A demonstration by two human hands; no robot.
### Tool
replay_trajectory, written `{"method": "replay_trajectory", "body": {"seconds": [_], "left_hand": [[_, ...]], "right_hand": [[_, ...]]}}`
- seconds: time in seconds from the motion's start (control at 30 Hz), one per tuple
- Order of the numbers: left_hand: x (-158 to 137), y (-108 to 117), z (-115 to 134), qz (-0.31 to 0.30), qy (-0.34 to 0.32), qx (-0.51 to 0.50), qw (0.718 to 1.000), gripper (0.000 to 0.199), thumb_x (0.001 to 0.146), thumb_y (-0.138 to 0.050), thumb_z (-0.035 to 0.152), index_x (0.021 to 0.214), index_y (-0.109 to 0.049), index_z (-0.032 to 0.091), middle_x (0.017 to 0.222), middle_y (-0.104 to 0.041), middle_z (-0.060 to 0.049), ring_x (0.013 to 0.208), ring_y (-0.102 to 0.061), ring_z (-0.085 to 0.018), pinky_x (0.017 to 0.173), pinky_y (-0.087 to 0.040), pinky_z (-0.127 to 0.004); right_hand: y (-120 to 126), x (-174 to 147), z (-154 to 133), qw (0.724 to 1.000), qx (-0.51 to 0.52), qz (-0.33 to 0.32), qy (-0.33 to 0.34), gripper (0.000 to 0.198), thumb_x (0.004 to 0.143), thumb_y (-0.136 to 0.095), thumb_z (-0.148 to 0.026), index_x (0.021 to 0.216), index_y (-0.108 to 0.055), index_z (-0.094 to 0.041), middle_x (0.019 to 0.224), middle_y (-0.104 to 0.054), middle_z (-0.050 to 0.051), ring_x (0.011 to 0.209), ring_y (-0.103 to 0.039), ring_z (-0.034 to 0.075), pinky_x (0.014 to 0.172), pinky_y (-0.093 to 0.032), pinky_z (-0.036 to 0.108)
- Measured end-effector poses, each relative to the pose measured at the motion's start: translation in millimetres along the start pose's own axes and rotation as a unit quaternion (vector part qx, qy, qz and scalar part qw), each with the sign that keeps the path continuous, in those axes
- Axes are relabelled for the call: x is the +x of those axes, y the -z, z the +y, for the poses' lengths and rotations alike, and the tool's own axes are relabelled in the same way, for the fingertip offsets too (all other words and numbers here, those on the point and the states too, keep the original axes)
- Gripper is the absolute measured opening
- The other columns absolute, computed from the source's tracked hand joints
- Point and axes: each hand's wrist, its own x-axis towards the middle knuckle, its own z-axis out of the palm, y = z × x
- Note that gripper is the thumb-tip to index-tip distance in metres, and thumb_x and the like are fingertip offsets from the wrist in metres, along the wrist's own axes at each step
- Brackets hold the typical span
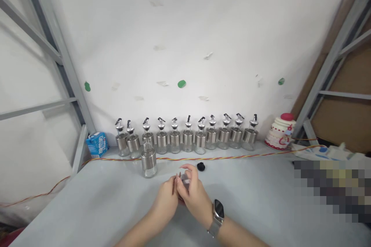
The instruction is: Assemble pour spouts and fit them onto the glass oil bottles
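Note:
My left hand (168,196) and my right hand (194,193) meet over the front middle of the table, fingers closed together. Between them shows a bit of a small greyish piece (185,180); the fingers hide most of it, so its kind cannot be told. Just beyond my right fingertips a black stopper (201,166) lies on the table. To the left of my hands stands an upright glass oil bottle (148,160) with a steel band and no pourer on its neck. A watch (218,210) is on my right wrist.
Several oil bottles with pourer spouts (175,139) stand in a row along the wall. A twisted red-yellow wire (226,158) crosses the table before them. At the back are a blue drink carton (97,145), left, and a white-and-red jar (279,133), right. Grey metal posts (68,69) flank the table.

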Motion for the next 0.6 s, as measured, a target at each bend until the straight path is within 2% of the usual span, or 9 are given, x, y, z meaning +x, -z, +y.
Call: {"method": "replay_trajectory", "body": {"seconds": [0.13,0.27,0.37,0.5,0.6], "left_hand": [[9,18,3,-0.038,0.072,-0.158,0.984,0.043,0.077,-0.035,0.053,0.076,-0.052,0.013,0.06,-0.064,-0.005,0.053,-0.062,-0.017,0.054,-0.049,-0.03],[19,26,4,-0.064,0.114,-0.157,0.979,0.052,0.071,-0.037,0.062,0.073,-0.051,0.012,0.052,-0.061,-0.003,0.042,-0.059,-0.016,0.041,-0.045,-0.025],[24,23,0,-0.054,0.157,-0.15,0.975,0.055,0.067,-0.04,0.065,0.073,-0.05,0.012,0.045,-0.056,0.0,0.036,-0.056,-0.016,0.035,-0.041,-0.024],[31,25,-6,0.011,0.185,-0.175,0.967,0.048,0.066,-0.051,0.058,0.077,-0.049,0.011,0.049,-0.056,0.0,0.042,-0.059,-0.015,0.045,-0.047,-0.026],[33,31,-8,0.004,0.178,-0.216,0.96,0.043,0.069,-0.056,0.049,0.085,-0.047,0.01,0.066,-0.063,-0.006,0.057,-0.064,-0.017,0.06,-0.05,-0.029]], "right_hand": [[9,3,-5,0.996,0.072,0.042,-0.009,0.023,0.082,-0.042,-0.03,0.101,-0.033,-0.021,0.066,-0.048,-0.003,0.053,-0.05,0.012,0.051,-0.039,0.023],[17,13,-4,0.982,0.139,0.09,-0.089,0.026,0.08,-0.047,-0.037,0.098,-0.034,-0.022,0.065,-0.049,-0.005,0.048,-0.046,0.01,0.045,-0.036,0.021],[16,21,9,0.977,0.149,0.082,-0.125,0.028,0.076,-0.052,-0.037,0.094,-0.036,-0.022,0.062,-0.045,-0.007,0.042,-0.042,0.008,0.041,-0.034,0.02],[9,25,31,0.978,0.146,0.046,-0.141,0.027,0.072,-0.054,-0.029,0.09,-0.037,-0.021,0.064,-0.045,-0.007,0.042,-0.044,0.007,0.042,-0.037,0.021],[5,24,39,0.98,0.151,0.039,-0.126,0.03,0.067,-0.057,-0.02,0.09,-0.038,-0.02,0.07,-0.05,-0.005,0.051,-0.05,0.009,0.047,-0.041,0.022]]}}
